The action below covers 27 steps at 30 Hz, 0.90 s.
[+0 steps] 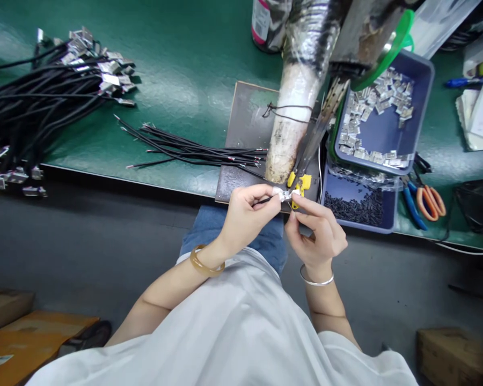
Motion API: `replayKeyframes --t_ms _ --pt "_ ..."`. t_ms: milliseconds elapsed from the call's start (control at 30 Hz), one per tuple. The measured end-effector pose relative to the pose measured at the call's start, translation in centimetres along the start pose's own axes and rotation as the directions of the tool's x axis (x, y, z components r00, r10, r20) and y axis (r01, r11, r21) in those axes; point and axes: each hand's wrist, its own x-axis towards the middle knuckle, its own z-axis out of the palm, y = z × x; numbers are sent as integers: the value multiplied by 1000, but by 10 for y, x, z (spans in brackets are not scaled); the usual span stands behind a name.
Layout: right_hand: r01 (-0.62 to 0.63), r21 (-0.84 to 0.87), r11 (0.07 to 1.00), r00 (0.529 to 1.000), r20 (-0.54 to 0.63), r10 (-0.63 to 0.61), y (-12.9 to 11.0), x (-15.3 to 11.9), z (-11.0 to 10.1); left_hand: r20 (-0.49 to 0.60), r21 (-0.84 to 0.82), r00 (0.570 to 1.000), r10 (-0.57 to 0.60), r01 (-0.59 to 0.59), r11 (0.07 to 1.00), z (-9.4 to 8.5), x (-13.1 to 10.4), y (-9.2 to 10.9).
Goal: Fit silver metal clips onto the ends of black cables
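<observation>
My left hand (pixel 251 212) pinches a thin black cable near its end, where a small silvery metal connector (pixel 286 196) shows at the fingertips. White wraps cover some fingertips. My right hand (pixel 316 228) is closed beside it, index fingertip at the connector; whatever lies between its thumb and finger is too small to name. Just beyond the fingers are a yellow part (pixel 305 182) and the metal tip of a soldering-like tool (pixel 306 153). Cut black cables (pixel 193 151) lie to the left, partly on a dark board (pixel 247 120).
Bundled cables with metal ends (pixel 60 91) lie at the far left. On the right stand a bin of metal shells (pixel 386 120), a lower bin of small black pieces (pixel 354 203), and orange-handled scissors (pixel 430 202). A wrapped white column (pixel 292 107) rises over the board.
</observation>
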Motion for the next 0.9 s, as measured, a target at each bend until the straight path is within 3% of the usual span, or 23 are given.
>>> replayKeyframes --t_ms 300,467,700,900 --pt "-205 83 975 979 36 203 -7 8 -2 -23 15 999 31 -31 999 4 0 3" --pt "-218 77 973 976 33 216 -10 13 -3 -42 46 996 79 -78 996 4 0 5" --pt "-210 95 973 977 60 205 -11 10 -5 -22 23 999 31 -30 999 2 -2 4" --pt "-189 96 977 982 45 185 -8 11 -4 -18 69 988 154 -152 986 0 -1 4"
